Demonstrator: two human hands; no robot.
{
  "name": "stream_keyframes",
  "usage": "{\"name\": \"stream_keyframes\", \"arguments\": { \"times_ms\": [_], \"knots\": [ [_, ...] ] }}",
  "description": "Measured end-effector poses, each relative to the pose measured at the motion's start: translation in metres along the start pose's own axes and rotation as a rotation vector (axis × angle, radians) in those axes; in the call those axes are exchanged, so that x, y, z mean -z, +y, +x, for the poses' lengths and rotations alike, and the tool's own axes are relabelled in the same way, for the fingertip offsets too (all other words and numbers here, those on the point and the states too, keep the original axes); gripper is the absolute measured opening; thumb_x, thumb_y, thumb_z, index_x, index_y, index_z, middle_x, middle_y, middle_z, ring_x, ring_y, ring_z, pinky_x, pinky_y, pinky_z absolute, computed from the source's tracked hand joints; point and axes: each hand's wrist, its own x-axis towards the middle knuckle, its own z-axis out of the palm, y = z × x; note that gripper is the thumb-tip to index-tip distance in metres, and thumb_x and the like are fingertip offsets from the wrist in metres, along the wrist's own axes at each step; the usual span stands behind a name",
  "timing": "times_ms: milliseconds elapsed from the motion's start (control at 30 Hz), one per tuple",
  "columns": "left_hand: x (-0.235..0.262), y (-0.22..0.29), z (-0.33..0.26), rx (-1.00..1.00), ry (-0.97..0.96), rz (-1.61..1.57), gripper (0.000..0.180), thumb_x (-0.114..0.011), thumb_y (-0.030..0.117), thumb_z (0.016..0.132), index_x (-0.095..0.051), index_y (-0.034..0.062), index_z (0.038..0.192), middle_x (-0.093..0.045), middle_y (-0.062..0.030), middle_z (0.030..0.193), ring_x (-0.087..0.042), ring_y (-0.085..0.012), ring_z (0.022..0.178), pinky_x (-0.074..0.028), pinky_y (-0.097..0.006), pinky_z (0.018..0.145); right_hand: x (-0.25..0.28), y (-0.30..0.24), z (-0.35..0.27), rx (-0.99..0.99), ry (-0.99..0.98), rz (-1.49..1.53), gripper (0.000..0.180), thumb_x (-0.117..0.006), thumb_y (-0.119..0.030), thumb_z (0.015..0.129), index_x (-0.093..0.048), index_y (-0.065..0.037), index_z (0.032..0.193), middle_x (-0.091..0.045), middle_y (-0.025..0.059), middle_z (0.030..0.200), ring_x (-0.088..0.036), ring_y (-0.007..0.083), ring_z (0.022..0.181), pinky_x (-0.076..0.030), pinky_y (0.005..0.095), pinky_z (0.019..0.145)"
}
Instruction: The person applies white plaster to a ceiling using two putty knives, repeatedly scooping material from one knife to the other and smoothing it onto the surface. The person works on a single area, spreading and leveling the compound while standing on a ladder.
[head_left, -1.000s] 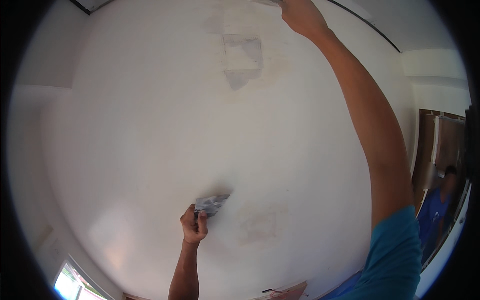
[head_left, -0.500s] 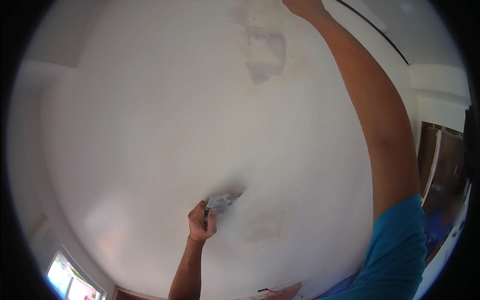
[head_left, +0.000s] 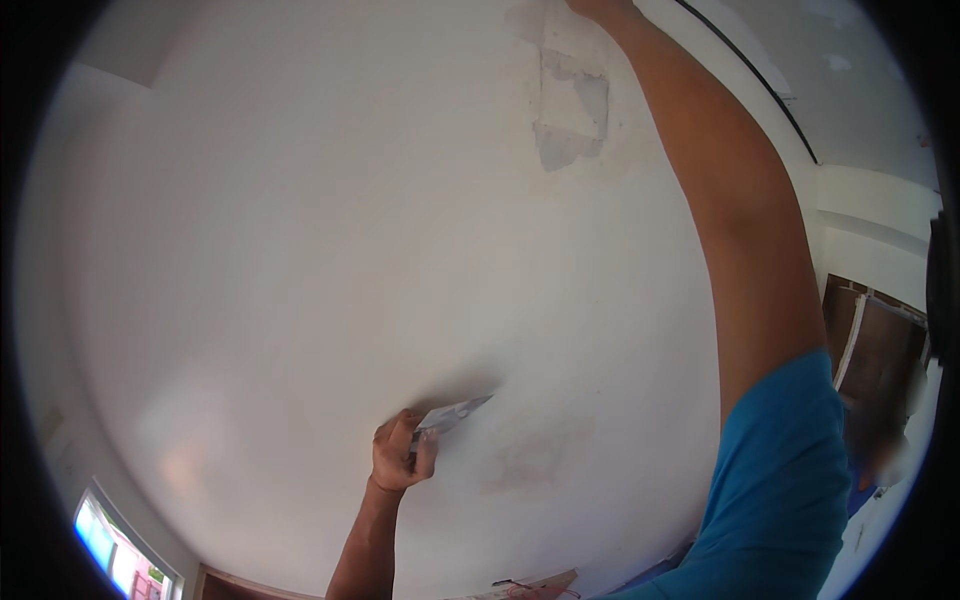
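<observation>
My left hand (head_left: 400, 450) is closed around a putty knife (head_left: 458, 411), its wide blade smeared with pale grey filler. The blade points up and to the right in front of the white wall (head_left: 330, 260); I cannot tell whether it touches. High up, my right arm stretches to the top edge of the picture, and only the base of my right hand (head_left: 600, 8) shows; its fingers are out of view. Beside that arm, a rough grey filler patch (head_left: 568, 150) marks the wall. A fainter beige patch (head_left: 538, 458) lies right of my left hand.
At lower left is a bright window (head_left: 122, 550). Thin red wires (head_left: 535, 587) stick out near the bottom edge. A dark line (head_left: 750, 70) runs along the upper right. At right stand a brown panelled opening (head_left: 880, 335) and a blurred shape with some blue.
The view has shifted, so the filler patch sits farther right. The putty knife has tilted and its blade shows narrower. My right hand stays high at the top edge.
</observation>
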Motion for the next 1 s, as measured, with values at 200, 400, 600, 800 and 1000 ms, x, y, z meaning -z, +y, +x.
{"name": "stream_keyframes", "arguments": {
  "times_ms": [200,400,600,800,1000],
  "knots": [
    [-0.002,-0.003,-0.002,0.014,-0.002,-0.044,0.01,-0.066,0.002,0.086,-0.063,-0.0006,0.096,-0.061,-0.0135,0.075,-0.058,-0.0295,0.057,-0.048,-0.038,0.052,0.023,-0.019,-0.067,0.047,-0.124,0.04,0.043,-0.055,-0.003,0.096,-0.073,-0.013,0.134,-0.072,0.0113,0.133,-0.061,0.0353,0.125,-0.054,0.0535,0.103],
    [-0.002,-0.006,-0.005,0.014,-0.008,-0.044,0.009,-0.066,0.006,0.092,-0.061,-0.0002,0.097,-0.057,-0.0129,0.073,-0.055,-0.0299,0.055,-0.045,-0.039,0.051,0.073,-0.043,-0.142,0.094,-0.289,0.11,0.043,-0.052,0.005,0.097,-0.072,-0.009,0.133,-0.074,0.01,0.118,-0.067,0.0316,0.113,-0.057,0.0479,0.096],
    [-0.005,-0.015,-0.008,-0.014,0.014,-0.068,0.013,-0.065,0.011,0.096,-0.06,-0.0016,0.097,-0.056,-0.014,0.072,-0.055,-0.0282,0.056,-0.045,-0.038,0.051,0.152,-0.048,-0.204,0.093,-0.361,0.125,0.033,-0.056,-0.008,0.105,-0.071,-0.012,0.134,-0.069,0.0141,0.099,-0.065,0.0293,0.095,-0.056,0.0466,0.084],
    [-0.018,0.011,-0.032,0.416,0.011,-0.407,0.029,-0.054,0.027,0.113,-0.054,-0.0011,0.104,-0.065,-0.0062,0.078,-0.062,-0.0119,0.066,-0.049,-0.027,0.055,0.266,-0.066,-0.405,-0.589,-0.478,0.845,0.023,-0.065,-0.005,0.1,-0.068,0.0,0.123,-0.068,0.0058,0.088,-0.062,0.0135,0.079,-0.05,0.0303,0.074],
    [-0.051,0.091,-0.127,1.061,-0.28,-0.832,0.028,-0.05,0.029,0.116,-0.055,0.002,0.111,-0.069,-0.0094,0.095,-0.067,-0.0143,0.074,-0.052,-0.028,0.06,0.293,-0.129,-0.619,-1.817,-0.333,1.285,0.026,-0.064,-0.005,0.104,-0.066,-0.005,0.13,-0.074,0.0051,0.113,-0.07,0.0144,0.095,-0.056,0.0321,0.074]
  ]
}}
